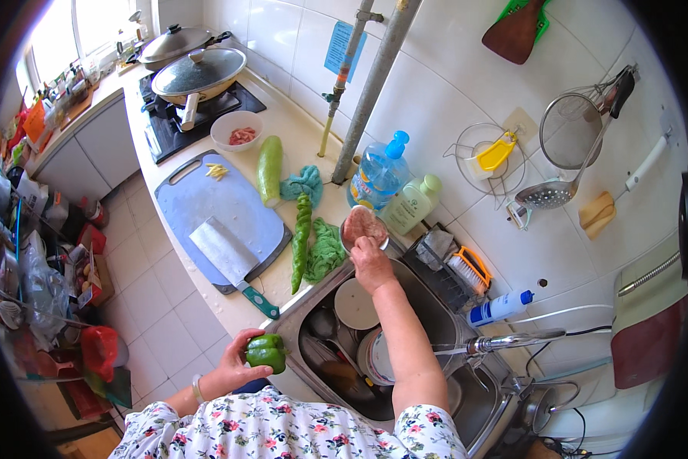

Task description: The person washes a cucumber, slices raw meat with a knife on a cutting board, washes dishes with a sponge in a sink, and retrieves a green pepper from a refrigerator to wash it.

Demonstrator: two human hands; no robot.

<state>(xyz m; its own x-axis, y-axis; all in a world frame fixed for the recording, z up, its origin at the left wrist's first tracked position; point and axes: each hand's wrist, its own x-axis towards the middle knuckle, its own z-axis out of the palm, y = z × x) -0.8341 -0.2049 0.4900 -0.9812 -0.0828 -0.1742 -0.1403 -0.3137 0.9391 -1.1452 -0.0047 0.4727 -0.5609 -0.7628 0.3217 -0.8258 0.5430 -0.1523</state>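
A green bell pepper is held in my left hand at the counter's front edge, left of the sink. My right hand reaches over the sink to a bowl of raw meat; its fingertips are at the rim and meat, and their grip is partly hidden. A cleaver lies on a blue cutting board with sliced yellowish pieces. Beside the board are a long twisted green pepper, a pale green gourd and a white bowl of meat pieces.
Dishes fill part of the sink, where the faucet runs. Green cloths, a blue soap bottle and a light green bottle stand or lie near the wall. A lidded pan sits on the stove.
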